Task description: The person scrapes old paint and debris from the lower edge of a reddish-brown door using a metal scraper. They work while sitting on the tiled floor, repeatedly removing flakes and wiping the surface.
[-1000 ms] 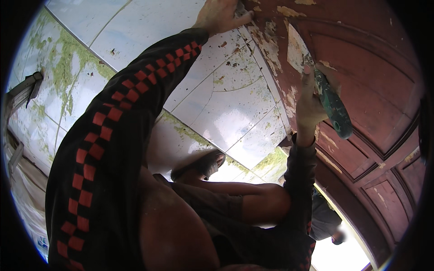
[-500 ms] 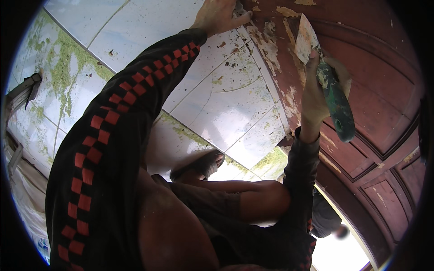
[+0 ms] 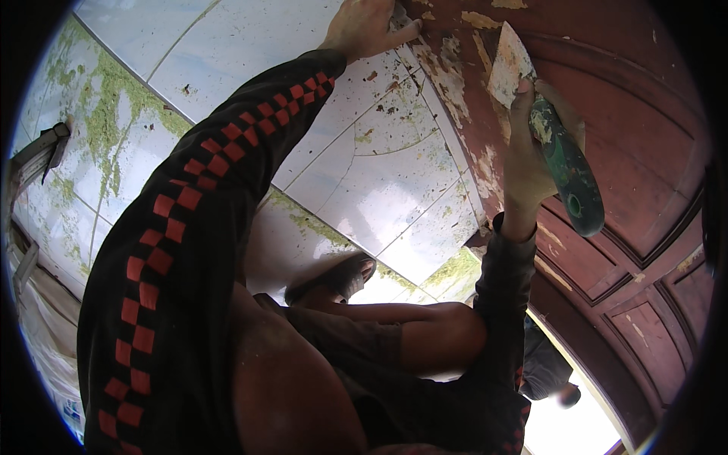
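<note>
A putty knife [image 3: 569,165] with a dark green handle and a wide, paint-speckled blade is gripped in my right hand [image 3: 528,152], the thumb pressed on the blade's base. Its blade lies over the worn part of a reddish-brown wooden panel door [image 3: 607,98], where paint has flaked to pale patches; contact cannot be told. At the top, my left hand [image 3: 369,30] is closed at the door's edge, its thumb against the wood. Some of its fingers are hidden by the frame's upper border.
White floor tiles [image 3: 326,159] carry greenish dust and dark flakes. My sandalled foot [image 3: 345,277] rests on them below. A grey metal-like leg or bracket [image 3: 42,152] stands at the far left. Beyond the door, another person [image 3: 546,364] is in a bright opening.
The putty knife has tilted slightly, its handle end shifting right and its blade a little left. My left hand has hardly moved.
</note>
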Demonstrator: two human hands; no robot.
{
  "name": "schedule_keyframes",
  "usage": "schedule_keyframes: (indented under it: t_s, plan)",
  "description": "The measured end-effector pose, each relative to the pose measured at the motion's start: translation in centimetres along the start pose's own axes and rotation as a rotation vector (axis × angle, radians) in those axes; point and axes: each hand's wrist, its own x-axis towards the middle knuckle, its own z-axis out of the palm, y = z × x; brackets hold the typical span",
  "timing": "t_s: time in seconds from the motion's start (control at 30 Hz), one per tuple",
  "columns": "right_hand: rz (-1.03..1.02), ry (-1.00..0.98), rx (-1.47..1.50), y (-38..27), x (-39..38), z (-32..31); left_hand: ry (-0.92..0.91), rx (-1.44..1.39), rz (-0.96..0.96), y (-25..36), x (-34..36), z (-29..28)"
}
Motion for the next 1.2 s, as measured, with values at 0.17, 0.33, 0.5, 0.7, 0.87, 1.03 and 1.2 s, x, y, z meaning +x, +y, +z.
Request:
schedule_keyframes:
  t_s: [0.17,0.33,0.5,0.7,0.87,1.03,1.2]
  plan:
    - [-0.060,0.078,0.124,0.0,1.7,0.0,-0.009,-0.013,-0.020,0.4,0.0,-0.1]
    - [-0.050,0.035,0.085,-0.6,1.9,0.4,-0.009,-0.009,-0.017,0.2,0.0,0.0]
    - [-0.019,0.002,0.167,-1.3,2.1,1.1,-0.003,-0.005,-0.008,0.0,0.0,0.1]
    - [-0.033,-0.068,0.067,-1.3,2.5,0.9,0.007,0.001,0.028,-0.2,0.2,0.0]
    - [0.079,-0.038,0.218,-1.0,1.8,1.2,-0.008,0.020,-0.001,0.0,0.2,-0.1]
    - [0.017,-0.020,0.123,-0.4,1.7,1.8,-0.009,-0.005,-0.007,-0.2,-0.1,0.4]
    - [-0.140,-0.031,0.056,-0.1,1.5,1.9,0.003,-0.023,0.014,0.0,-0.1,0.1]
